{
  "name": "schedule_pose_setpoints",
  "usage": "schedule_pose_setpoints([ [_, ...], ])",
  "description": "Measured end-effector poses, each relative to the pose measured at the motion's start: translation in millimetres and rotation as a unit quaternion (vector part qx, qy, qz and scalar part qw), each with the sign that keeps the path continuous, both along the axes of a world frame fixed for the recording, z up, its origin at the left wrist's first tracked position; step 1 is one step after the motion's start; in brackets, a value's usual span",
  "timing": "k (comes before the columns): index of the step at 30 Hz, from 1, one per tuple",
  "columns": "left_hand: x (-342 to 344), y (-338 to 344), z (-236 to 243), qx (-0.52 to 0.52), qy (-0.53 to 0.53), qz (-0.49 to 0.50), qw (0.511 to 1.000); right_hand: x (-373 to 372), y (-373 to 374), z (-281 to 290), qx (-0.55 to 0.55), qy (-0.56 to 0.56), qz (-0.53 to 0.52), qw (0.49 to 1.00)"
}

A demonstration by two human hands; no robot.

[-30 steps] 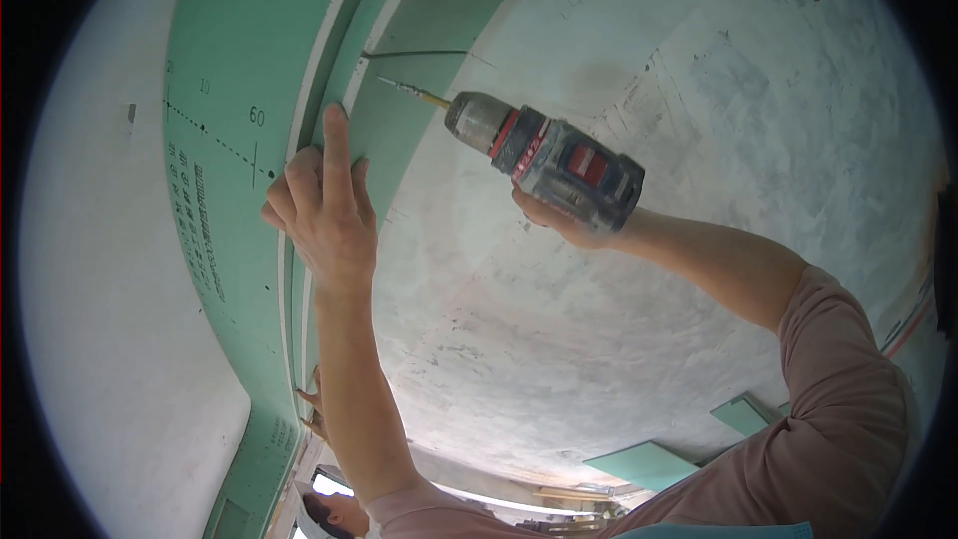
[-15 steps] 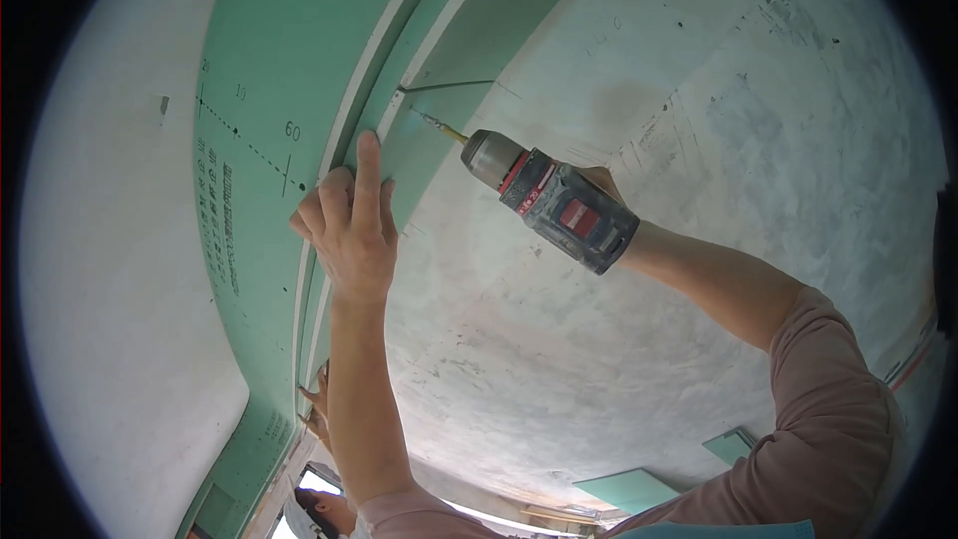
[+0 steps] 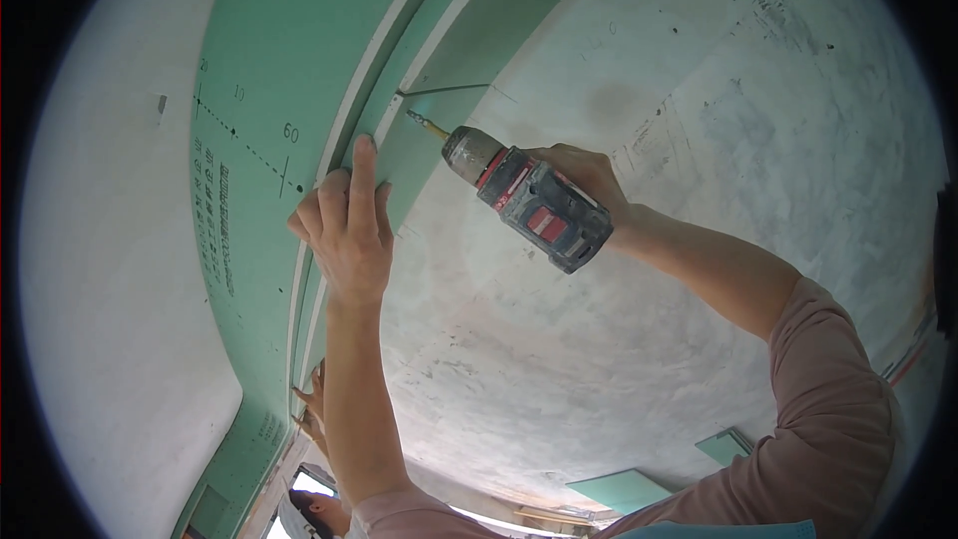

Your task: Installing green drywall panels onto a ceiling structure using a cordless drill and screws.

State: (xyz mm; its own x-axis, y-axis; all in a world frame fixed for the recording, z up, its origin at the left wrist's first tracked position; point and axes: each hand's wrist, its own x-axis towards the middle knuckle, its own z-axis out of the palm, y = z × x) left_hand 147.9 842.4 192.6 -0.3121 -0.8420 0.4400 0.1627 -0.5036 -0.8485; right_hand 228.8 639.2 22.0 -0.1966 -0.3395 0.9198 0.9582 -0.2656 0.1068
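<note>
Right grip partly behind drill

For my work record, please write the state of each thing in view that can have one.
Left hand: on the green boards, index finger extended
Right hand: closed around the drill
Drill: raised, pointing to upper left
Bit: in the drill; spinning and board contact unclear
Board seam: dark, narrow
Co-worker's hand: raised at the boards

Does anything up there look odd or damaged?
Nothing looks spilled. A dark line cuts across the green strip near the drill bit, breaking its plain face; it could be a joint or a crack. The pale plastered surface also looks blotchy, with dark scuffs at upper right.
</note>
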Motion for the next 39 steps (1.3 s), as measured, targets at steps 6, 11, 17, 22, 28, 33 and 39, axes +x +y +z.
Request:
schedule_pose_setpoints([
  [6,2.5,1.1,1.2,0.012,0.001,-0.016,1.0,3.8,-7.5,0.5,-0.005,-0.008,-0.027,1.0],
  [11,3.8,1.0,-0.2,0.001,0.007,-0.015,1.0,4.2,-13.6,2.2,0.013,-0.007,-0.108,0.994],
  [17,2.5,0.1,-1.3,-0.002,0.02,-0.02,1.0,-1.8,-17.2,1.0,0.003,0.021,-0.143,0.99],
  [22,1.0,2.1,-1.4,-0.001,0.019,-0.024,1.0,-7.0,-22.0,5.0,0.032,-0.006,-0.191,0.981],
  [28,1.8,1.7,0.7,0.009,0.011,-0.024,1.0,-4.9,-24.8,2.4,0.029,0.012,-0.24,0.97],
  [33,1.2,0.4,-2.8,-0.005,0.01,-0.026,1.0,-9.8,-28.6,4.3,0.031,0.001,-0.245,0.969],
  [39,1.5,1.4,-1.6,-0.009,0.0,-0.017,1.0,-18.8,-32.6,4.8,0.044,-0.016,-0.312,0.949],
])
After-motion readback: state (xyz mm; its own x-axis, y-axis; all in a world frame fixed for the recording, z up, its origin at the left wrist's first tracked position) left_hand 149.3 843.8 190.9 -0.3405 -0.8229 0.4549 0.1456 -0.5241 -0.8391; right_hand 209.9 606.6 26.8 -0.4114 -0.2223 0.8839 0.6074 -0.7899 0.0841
